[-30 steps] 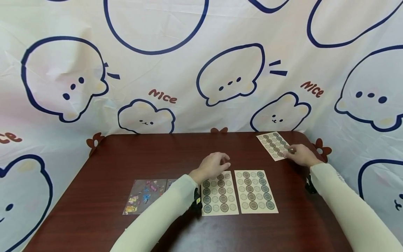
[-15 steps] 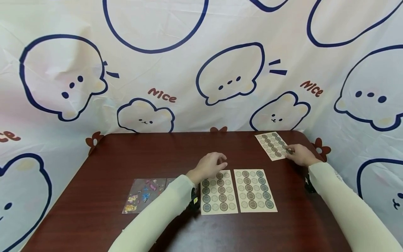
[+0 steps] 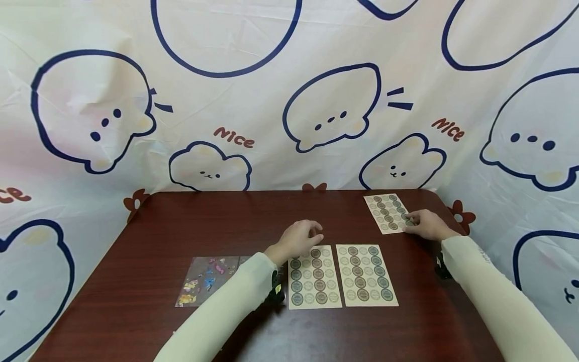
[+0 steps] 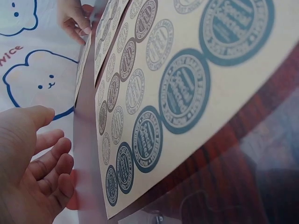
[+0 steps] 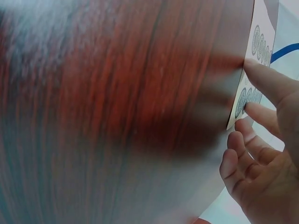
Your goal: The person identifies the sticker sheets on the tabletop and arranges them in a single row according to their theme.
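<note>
At the far right of the table, a cream sheet of round stickers (image 3: pixel 384 213) lies slightly turned. My right hand (image 3: pixel 429 225) touches its near right corner with the thumb and forefinger. In the right wrist view, both these fingers (image 5: pixel 264 77) rest extended on the sheet's edge, while the others bend loosely beside it. My left hand (image 3: pixel 296 239) hovers with nothing in it over the top of the left sticker sheet (image 3: pixel 314 281). Its fingers are loosely bent in the left wrist view. A matching sticker sheet (image 3: pixel 367 276) lies just right of that one, separated by a narrow gap.
A clear sheet with small colourful figures (image 3: pixel 208 281) lies at the left, partly hidden behind my left sleeve (image 3: pixel 226 301). The dark red-brown wooden table (image 3: pixel 217 221) ends at a pale curtain (image 3: pixel 271 110) with bear drawings at the back and sides.
The far sticker sheet has shifted a little left and towards me, turning straighter, with my right hand moving along. My left hand has drifted slightly left. The two near sheets lie unchanged.
</note>
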A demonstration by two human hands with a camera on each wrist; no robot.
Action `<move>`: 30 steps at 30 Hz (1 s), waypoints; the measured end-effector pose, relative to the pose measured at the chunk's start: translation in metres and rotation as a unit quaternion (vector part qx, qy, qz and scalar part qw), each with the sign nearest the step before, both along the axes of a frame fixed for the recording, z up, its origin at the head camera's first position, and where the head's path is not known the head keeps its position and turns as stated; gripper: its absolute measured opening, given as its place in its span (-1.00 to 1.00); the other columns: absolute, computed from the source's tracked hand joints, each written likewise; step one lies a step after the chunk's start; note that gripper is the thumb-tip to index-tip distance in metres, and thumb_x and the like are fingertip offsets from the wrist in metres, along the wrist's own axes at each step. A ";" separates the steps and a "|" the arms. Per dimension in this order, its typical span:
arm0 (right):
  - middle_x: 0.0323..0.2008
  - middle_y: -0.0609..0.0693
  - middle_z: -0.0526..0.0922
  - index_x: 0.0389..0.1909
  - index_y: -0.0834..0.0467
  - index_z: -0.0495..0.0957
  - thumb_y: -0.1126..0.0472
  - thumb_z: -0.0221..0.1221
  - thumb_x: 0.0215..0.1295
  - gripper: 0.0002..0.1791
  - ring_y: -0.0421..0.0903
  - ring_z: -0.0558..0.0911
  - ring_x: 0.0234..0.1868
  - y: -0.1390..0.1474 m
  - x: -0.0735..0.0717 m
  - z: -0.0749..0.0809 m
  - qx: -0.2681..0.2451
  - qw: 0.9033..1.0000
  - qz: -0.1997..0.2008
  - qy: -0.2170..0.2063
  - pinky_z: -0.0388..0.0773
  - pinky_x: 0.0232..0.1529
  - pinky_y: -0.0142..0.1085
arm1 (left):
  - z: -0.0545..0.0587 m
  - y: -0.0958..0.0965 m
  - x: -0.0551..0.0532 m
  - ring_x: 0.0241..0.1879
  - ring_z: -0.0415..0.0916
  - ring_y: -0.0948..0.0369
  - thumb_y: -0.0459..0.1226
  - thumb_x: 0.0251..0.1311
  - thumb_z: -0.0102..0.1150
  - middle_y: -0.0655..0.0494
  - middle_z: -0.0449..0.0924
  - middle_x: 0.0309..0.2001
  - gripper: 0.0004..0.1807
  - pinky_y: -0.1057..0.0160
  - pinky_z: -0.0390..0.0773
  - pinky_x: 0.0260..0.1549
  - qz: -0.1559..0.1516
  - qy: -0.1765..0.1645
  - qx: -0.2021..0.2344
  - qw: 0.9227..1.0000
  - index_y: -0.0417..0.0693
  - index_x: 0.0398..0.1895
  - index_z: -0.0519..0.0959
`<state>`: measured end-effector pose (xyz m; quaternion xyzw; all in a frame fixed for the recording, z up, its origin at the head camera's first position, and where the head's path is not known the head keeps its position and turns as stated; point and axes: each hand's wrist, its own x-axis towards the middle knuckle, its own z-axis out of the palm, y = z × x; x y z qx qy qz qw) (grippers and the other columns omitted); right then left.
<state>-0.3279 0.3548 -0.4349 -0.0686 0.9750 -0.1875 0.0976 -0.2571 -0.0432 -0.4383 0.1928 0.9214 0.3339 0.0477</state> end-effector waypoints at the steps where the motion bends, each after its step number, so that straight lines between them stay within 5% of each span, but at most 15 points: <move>1: -0.15 0.33 0.61 0.26 0.49 0.44 0.08 0.29 0.30 -0.32 0.08 0.50 -0.23 -0.001 0.000 -0.001 0.000 1.000 -0.001 -0.001 0.47 -0.13 -0.04 | 0.000 -0.001 0.000 -0.40 0.47 0.27 -0.14 0.45 0.13 0.15 0.62 -0.24 -0.65 0.25 0.46 -0.34 0.000 0.000 0.002 1.000 -0.05 0.19 0.61; 17: -0.17 0.22 0.59 0.18 0.42 0.48 0.01 0.39 0.21 -0.31 0.04 0.51 -0.21 -0.023 0.000 -0.012 -0.009 1.000 0.025 0.015 0.44 -0.15 -0.13 | -0.003 -0.010 -0.001 -0.31 0.49 0.23 -0.15 0.45 0.14 0.11 0.63 -0.21 -0.65 0.21 0.48 -0.29 0.018 0.002 0.004 1.000 -0.09 0.18 0.61; 23: -0.22 0.15 0.56 0.29 0.44 0.41 0.01 0.39 0.22 -0.22 0.01 0.50 -0.22 -0.040 0.000 -0.010 -0.006 0.999 0.038 0.003 0.39 -0.19 -0.19 | -0.003 -0.015 -0.002 -0.30 0.50 0.23 -0.15 0.44 0.15 0.10 0.64 -0.20 -0.66 0.21 0.48 -0.28 0.017 0.002 0.011 1.000 -0.09 0.16 0.61; 30: -0.35 0.08 0.50 0.24 0.45 0.46 0.10 0.37 0.25 -0.33 -0.05 0.47 -0.33 -0.060 0.004 -0.003 -0.032 0.998 0.055 -0.001 0.36 -0.28 -0.25 | -0.003 -0.024 -0.005 -0.30 0.51 0.23 -0.17 0.44 0.15 0.07 0.65 -0.19 -0.67 0.22 0.50 -0.28 0.017 0.002 0.019 1.000 -0.11 0.15 0.62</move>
